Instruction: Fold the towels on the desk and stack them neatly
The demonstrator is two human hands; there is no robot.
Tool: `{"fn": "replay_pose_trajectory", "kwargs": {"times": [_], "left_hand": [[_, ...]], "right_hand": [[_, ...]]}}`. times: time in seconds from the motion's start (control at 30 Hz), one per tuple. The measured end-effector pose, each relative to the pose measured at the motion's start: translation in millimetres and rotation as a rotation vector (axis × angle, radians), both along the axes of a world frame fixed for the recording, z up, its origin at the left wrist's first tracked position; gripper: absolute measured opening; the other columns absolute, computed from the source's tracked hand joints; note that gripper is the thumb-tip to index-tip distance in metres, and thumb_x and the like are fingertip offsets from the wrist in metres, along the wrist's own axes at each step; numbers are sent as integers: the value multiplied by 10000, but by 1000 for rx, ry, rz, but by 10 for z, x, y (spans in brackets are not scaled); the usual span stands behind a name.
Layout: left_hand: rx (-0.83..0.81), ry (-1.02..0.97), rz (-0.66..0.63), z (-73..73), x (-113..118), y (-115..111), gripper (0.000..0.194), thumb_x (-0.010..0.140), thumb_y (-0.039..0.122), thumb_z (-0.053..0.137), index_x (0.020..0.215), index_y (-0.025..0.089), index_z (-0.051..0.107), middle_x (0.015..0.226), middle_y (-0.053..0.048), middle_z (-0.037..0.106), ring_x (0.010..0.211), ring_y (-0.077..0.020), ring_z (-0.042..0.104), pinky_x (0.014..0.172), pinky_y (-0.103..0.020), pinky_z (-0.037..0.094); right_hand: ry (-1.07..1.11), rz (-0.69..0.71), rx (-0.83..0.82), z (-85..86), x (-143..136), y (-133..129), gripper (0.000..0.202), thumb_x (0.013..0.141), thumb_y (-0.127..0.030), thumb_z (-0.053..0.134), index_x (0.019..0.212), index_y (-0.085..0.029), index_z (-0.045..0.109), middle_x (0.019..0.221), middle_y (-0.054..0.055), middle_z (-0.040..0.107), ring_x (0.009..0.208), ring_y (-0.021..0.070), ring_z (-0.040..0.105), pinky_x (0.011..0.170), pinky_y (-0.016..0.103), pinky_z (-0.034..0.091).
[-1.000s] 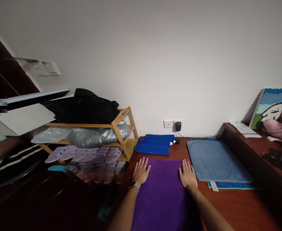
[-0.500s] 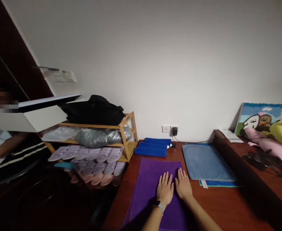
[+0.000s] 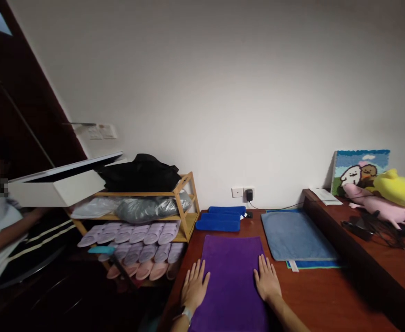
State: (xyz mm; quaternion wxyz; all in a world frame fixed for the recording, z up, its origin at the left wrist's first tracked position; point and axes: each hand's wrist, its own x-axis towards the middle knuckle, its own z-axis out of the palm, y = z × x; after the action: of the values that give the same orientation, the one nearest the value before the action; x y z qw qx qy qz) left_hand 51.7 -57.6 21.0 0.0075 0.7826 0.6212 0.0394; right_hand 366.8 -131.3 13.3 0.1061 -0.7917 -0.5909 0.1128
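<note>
A purple cloth (image 3: 231, 281) lies flat on the reddish-brown table (image 3: 313, 299). My left hand (image 3: 194, 287), with a watch at the wrist, rests open on the cloth's left edge, fingers spread and holding nothing. At the right edge, my right hand (image 3: 267, 279) is flat and open, also holding nothing. Behind the purple cloth are folded blue cloths (image 3: 219, 222). A grey-blue cloth (image 3: 297, 235) lies to the right, over a blue one with a green edge and a white tag.
Left of the table, a wooden rack (image 3: 188, 226) holds slippers, plastic-wrapped items and a black bag (image 3: 142, 174). A seated person is at the far left near a white box (image 3: 79, 188). Plush toys (image 3: 378, 207) and cables lie on the raised right surface.
My left hand has moved left from the middle of the purple cloth to its left edge. My right hand is slightly lower along the right edge. The view has shifted a little.
</note>
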Motion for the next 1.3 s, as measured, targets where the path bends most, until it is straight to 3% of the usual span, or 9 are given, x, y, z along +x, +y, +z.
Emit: {"fn": "replay_pose_trajectory", "kwargs": {"times": [0.1, 0.2, 0.37, 0.47, 0.57, 0.67, 0.83, 1.17, 1.3], "left_hand": [[48, 43, 46, 97, -262, -80, 626, 1017, 434, 306, 1565, 142, 389, 1638, -108, 355, 1527, -277, 319, 1256, -510, 262], [229, -29, -12, 87, -163, -311, 571, 1025, 349, 307, 1554, 166, 420, 1627, -91, 389, 1516, -263, 348, 1247, -485, 310], [259, -175, -402, -175, 363, -842, 572, 1031, 368, 405, 1587, 404, 271, 1654, 44, 333, 1512, -231, 360, 1226, -469, 383], [151, -175, -445, -280, 477, -1022, 559, 1032, 400, 416, 1566, 448, 259, 1628, 47, 359, 1489, -245, 396, 1206, -496, 414], [89, -129, -367, -245, 305, -1072, 540, 1038, 462, 378, 1566, 404, 278, 1628, 29, 339, 1499, -250, 366, 1222, -506, 388], [79, -84, -292, -121, -39, -1123, 553, 1049, 489, 330, 1579, 346, 261, 1647, 22, 294, 1520, -234, 310, 1244, -489, 347], [70, -108, -376, -14, -559, -1320, 612, 1025, 490, 430, 1587, 411, 202, 1652, 57, 275, 1518, -224, 316, 1236, -452, 356], [239, -162, -362, -218, -757, -1370, 562, 905, 162, 435, 1368, 410, 636, 1424, 74, 640, 1294, -180, 619, 1085, -324, 529], [242, -149, -354, -89, -770, -1455, 500, 880, 166, 443, 1225, 376, 738, 1287, 56, 740, 1188, -193, 700, 1034, -307, 571]], "right_hand": [[21, 7, -26, 138, -23, -66, 710, 1003, -466, 219, 1609, -97, 240, 1695, 74, 194, 1574, 242, 142, 1283, 436, 138], [36, 34, 38, 149, -72, -308, 690, 999, -440, 230, 1606, -113, 263, 1689, 63, 208, 1569, 236, 158, 1288, 443, 146], [65, 57, 243, -398, -119, -909, 620, 986, -494, 312, 1563, -289, 405, 1638, -12, 329, 1537, 298, 251, 1267, 537, 252], [105, 86, 215, -679, -85, -1126, 571, 942, -537, 424, 1488, -390, 505, 1565, -26, 441, 1476, 343, 369, 1212, 600, 348], [119, 95, 204, -632, -79, -1228, 566, 947, -544, 422, 1484, -388, 508, 1567, -25, 428, 1473, 332, 374, 1213, 589, 352], [115, 100, 187, -359, -121, -1322, 619, 985, -552, 340, 1544, -300, 427, 1618, -12, 332, 1518, 287, 291, 1259, 527, 283], [120, 126, 135, -12, -169, -1506, 641, 1011, -552, 287, 1579, -264, 352, 1651, -17, 267, 1546, 260, 207, 1282, 505, 217], [16, 289, 271, -501, -9, -1807, 613, 897, -270, 509, 1503, -362, 493, 1581, -32, 449, 1459, 280, 437, 1206, 483, 385], [10, 266, 319, -398, 33, -1830, 602, 870, -153, 477, 1403, -399, 608, 1481, -54, 586, 1362, 238, 554, 1143, 391, 437]]}}
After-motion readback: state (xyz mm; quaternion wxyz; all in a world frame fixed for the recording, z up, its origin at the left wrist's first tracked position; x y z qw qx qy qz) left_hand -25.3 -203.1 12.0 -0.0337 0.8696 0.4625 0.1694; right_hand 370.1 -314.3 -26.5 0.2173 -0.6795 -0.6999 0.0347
